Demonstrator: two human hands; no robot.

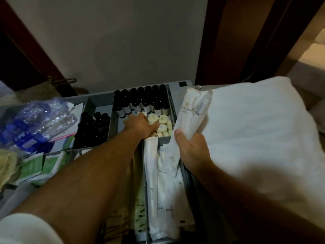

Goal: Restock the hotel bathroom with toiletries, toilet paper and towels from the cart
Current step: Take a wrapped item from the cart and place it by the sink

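Round soaps (163, 120) – small pale discs in pleated paper wrap, packed close in the front of a compartment of the grey plastic tray (173, 110) on the cart top. Left hand (140, 125) reaches into that compartment, knuckles up, fingers bent down among the soaps; fingertips hidden, so cannot tell whether they pinch one. One soap sits just past the knuckles.

Behind the soaps, same compartment: dark bottles (142, 103), cylindrical, black caps, white labels, standing in tight rows. Next compartment left: more dark capped bottles (93, 125), unlabelled side showing.

Right hand (191, 152) grips two long paper sachets (193, 113) – flat, matte white, crimped tops, faint gold print – held upright over the tray's right edge, thumb across the front. Below the hand, in the near compartment, long white packets (151, 173) lie lengthwise, some creased.

Right of the tray: folded white towel (255, 129), thick, soft nap. Far left: water bottles (35, 120) in crinkled clear film, blue labels. Near left: green-and-white packets (35, 166), flat. Behind, a plain pale wall (123, 41) and a dark wood door frame (228, 41).
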